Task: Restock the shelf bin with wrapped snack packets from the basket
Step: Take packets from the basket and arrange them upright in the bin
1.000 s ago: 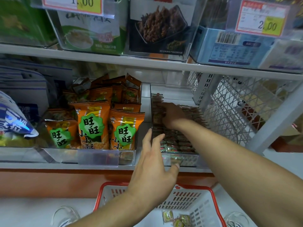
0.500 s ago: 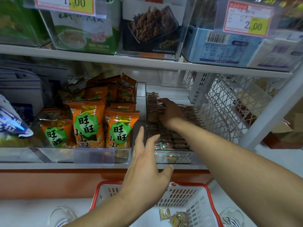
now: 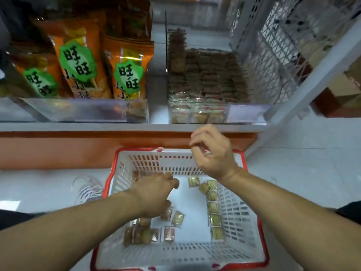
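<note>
Down low, the left hand (image 3: 154, 194) reaches into the white basket (image 3: 242, 249), fingers curled by the snack packets (image 3: 214, 207); I cannot tell its hold. Above, the right hand (image 3: 212, 153) hangs loosely curled, below the shelf bin (image 3: 247, 112).

Basket (image 3: 252, 227) open on top; bare white floor mid-basket between packet clusters. Shelf bin (image 3: 248, 112) open above, clear front lip, mesh divider (image 3: 273, 61) right.
</note>
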Motion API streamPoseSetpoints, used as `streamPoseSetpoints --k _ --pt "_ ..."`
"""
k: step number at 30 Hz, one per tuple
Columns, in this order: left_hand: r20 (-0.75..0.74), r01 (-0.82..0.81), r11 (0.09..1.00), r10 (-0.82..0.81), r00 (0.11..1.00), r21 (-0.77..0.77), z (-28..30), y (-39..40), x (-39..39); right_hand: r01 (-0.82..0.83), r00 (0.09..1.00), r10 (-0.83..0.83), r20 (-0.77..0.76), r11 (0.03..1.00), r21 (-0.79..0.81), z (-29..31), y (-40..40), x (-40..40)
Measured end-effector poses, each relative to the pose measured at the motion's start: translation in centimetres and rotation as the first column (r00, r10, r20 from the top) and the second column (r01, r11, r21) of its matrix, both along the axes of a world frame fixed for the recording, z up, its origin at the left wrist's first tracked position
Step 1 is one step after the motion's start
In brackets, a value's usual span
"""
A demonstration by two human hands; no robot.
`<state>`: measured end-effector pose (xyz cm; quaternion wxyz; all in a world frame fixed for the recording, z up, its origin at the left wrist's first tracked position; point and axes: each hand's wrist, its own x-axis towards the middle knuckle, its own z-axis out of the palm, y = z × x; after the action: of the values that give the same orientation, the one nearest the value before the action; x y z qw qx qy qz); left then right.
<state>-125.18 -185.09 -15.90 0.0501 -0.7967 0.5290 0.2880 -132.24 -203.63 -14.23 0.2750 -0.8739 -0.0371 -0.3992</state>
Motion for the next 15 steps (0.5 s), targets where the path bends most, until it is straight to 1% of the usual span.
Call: streamPoseSetpoints --k 1,2,3,4,5,6,7,8,10,11,13,15 --pt "-0.026 0.017 0.993 -0.014 1.000 0.115 -2.0 0.9 -0.1 0.017 0.978 -0.024 -0.209 0.999 -0.034 -2.9 -0.1 -1.3" --pt "-0.049 0.027 0.977 -0.017 0.999 0.213 -3.9 1.9 -0.1 0.040 0.877 -0.067 -0.475 0.997 -0.068 -5.8 -0.3 -2.5" --pt "-0.073 0.032 0.956 -0.011 0.997 0.292 -5.5 3.0 0.1 0.053 0.671 -0.128 -0.730 0.991 -0.125 -8.7 -0.6 -3.6" --pt "-0.099 0.030 0.936 0.005 0.995 0.350 -6.8 4.1 0.4 0.029 0.402 -0.179 -0.898 0.983 -0.183 -11.7 -1.1 -4.9" --pt "-0.118 0.023 0.921 0.025 0.993 0.389 -7.9 4.9 0.7 -0.014 0.158 -0.196 -0.968 0.980 -0.201 -14.3 -1.5 -6.4" --pt "-0.124 0.016 0.914 0.038 0.992 0.406 -9.0 5.4 0.9 -0.063 -0.024 -0.193 -0.981 0.980 -0.191 -16.4 -1.8 -7.8" --pt "-0.122 0.011 0.916 0.041 0.992 0.401 -9.9 5.5 1.1 -0.126 -0.129 -0.205 -0.970 0.974 -0.189 -18.1 -2.1 -9.1" --pt "-0.121 0.008 0.926 0.041 0.992 0.377 -10.8 5.4 1.3 -0.211 -0.165 -0.241 -0.956 0.956 -0.205 -19.4 -2.2 -10.1" --pt "-0.130 0.012 0.946 0.032 0.991 0.324 -12.7 4.4 1.0 -0.376 -0.158 -0.315 -0.936 0.896 -0.238 -21.7 -2.1 -11.8" --pt "-0.129 0.030 0.949 0.012 0.992 0.313 -13.8 3.9 0.6 -0.415 -0.165 -0.345 -0.924 0.874 -0.252 -22.6 -1.9 -12.3" --pt "-0.115 0.094 0.952 -0.063 0.991 0.292 -16.3 2.8 -0.7 -0.442 -0.168 -0.402 -0.900 0.847 -0.296 -24.3 -1.3 -13.0" --pt "-0.100 0.147 0.953 -0.125 0.987 0.266 -18.7 1.8 -2.2 -0.439 -0.143 -0.426 -0.894 0.836 -0.328 -25.8 -0.8 -13.1"
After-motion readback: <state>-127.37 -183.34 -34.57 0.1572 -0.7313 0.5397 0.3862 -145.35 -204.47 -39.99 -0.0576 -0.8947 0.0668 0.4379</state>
